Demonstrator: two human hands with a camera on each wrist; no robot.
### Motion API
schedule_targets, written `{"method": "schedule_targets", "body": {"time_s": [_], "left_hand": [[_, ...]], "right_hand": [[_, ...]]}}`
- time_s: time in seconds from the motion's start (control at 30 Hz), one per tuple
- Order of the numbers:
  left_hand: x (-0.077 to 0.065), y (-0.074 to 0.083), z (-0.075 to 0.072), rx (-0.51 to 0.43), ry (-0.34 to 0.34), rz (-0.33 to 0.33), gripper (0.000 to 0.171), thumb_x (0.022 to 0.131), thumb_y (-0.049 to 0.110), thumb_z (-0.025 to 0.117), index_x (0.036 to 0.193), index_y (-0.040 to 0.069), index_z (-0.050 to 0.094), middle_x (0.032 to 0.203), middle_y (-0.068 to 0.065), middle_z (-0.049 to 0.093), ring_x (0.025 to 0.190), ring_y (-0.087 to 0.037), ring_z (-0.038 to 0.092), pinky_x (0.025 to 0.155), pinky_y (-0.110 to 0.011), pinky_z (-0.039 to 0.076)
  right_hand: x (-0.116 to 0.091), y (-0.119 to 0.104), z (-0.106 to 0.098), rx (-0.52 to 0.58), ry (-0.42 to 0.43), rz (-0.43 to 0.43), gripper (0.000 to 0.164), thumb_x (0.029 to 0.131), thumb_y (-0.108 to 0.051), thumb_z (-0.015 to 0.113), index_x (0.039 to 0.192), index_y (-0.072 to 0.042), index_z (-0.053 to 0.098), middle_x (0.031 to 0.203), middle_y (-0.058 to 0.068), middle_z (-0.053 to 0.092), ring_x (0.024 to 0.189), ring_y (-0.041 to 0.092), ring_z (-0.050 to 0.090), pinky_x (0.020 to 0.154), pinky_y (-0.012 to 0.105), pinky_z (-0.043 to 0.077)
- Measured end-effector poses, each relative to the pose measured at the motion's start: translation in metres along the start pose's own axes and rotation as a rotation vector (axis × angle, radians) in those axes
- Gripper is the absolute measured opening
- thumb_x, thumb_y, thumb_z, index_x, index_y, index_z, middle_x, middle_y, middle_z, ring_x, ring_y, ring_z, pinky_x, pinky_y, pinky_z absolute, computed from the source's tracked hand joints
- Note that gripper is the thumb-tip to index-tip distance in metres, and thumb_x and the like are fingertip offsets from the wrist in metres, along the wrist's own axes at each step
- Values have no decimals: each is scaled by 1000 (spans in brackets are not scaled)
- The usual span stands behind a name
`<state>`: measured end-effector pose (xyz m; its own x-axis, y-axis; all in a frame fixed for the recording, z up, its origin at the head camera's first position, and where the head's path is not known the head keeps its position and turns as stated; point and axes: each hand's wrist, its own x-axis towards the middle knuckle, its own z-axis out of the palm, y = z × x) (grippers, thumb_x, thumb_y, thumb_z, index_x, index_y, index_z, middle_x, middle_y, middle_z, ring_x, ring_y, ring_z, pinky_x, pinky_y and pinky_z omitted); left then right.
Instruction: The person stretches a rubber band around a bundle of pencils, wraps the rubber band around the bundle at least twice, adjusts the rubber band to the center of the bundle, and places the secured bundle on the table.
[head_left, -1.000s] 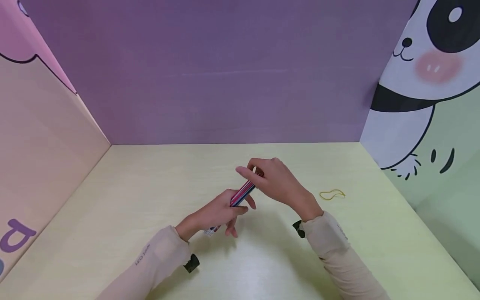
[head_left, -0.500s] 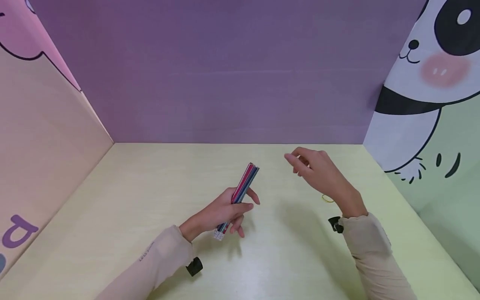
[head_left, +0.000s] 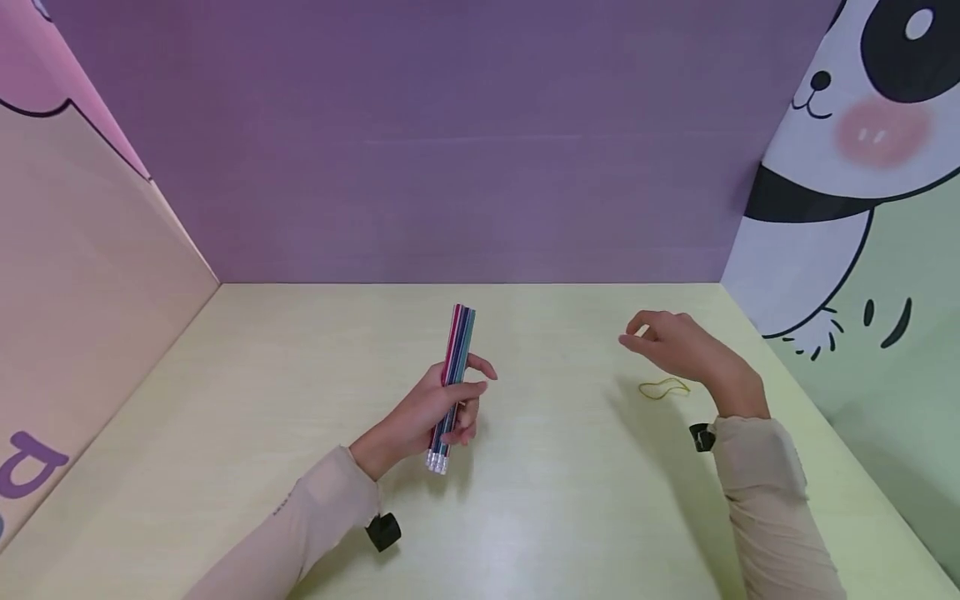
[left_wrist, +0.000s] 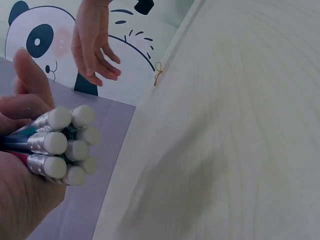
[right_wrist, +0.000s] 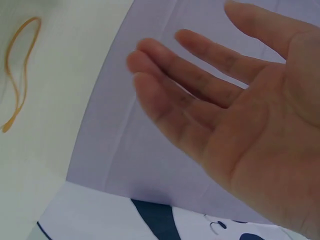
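Observation:
A bundle of several pencils [head_left: 459, 346] in red, blue and teal stands nearly upright in my left hand [head_left: 423, 408], which grips it around the middle. In the left wrist view the white eraser ends [left_wrist: 60, 118] of the pencils, with silver ferrules, face the camera. Above the table on the right, my right hand [head_left: 678, 346] holds nothing; its fingers [right_wrist: 200, 85] are loosely bent and apart in the right wrist view. Below and just left of that wrist lies a yellow rubber band [head_left: 654, 395], not touched by the hand.
The pale wooden table [head_left: 555, 500] spans the space below both hands. A purple panel [head_left: 472, 142] closes off the back. Side panels with cartoon prints, a panda [head_left: 847, 125] on the right one, border the table.
My right hand has let go of the pencils' upper end and moved right, over near the rubber band. My left hand has turned the pencils from slanted to nearly upright.

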<state>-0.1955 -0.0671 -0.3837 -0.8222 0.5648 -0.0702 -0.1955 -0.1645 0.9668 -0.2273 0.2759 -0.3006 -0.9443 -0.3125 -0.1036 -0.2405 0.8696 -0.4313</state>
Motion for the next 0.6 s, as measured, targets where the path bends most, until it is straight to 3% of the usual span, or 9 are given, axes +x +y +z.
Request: {"method": "schedule_targets", "body": {"time_s": [0.1,0.17,0.27,0.37,0.47,0.6], "left_hand": [[0,1,-1,-24,2,-13,25,103,13,50,126,7,45,72,-10,67,45,-16,59,40,-22,38],[-1,1,-1,-29,8,-15,26,103,14,50,128,7,44,85,-15,71,53,-21,67,44,-25,47],[-1,2,-1,-51,6,0,27,104,14,49,129,7,44,92,-19,73,74,-35,74,58,-40,59],[1,2,-2,-65,-3,13,28,105,13,46,132,5,43,95,-21,72,91,-44,71,70,-53,59],[1,2,-2,-58,-10,-1,29,105,14,47,133,6,44,94,-20,73,88,-43,72,66,-50,60],[1,2,-1,-36,-19,-24,31,104,18,51,133,8,46,86,-16,71,70,-32,73,53,-35,57]], "right_hand": [[-1,9,0,-15,-84,57,44,102,-34,51,129,1,56,123,24,62,111,38,60,90,51,47],[-2,13,-1,-37,-137,96,51,102,-36,51,135,2,51,131,28,56,115,40,57,93,52,46],[-2,21,-1,-73,-190,124,59,100,-36,53,142,4,44,139,33,47,122,45,53,97,55,44],[-2,31,2,-79,-208,143,62,98,-35,56,144,5,41,143,36,41,128,49,47,101,59,41],[-2,43,8,-49,-204,169,62,96,-30,60,144,6,41,146,36,36,131,52,41,103,62,38],[-1,58,13,-53,-198,199,62,93,-23,64,142,8,41,144,38,38,129,52,41,102,61,39]]}}
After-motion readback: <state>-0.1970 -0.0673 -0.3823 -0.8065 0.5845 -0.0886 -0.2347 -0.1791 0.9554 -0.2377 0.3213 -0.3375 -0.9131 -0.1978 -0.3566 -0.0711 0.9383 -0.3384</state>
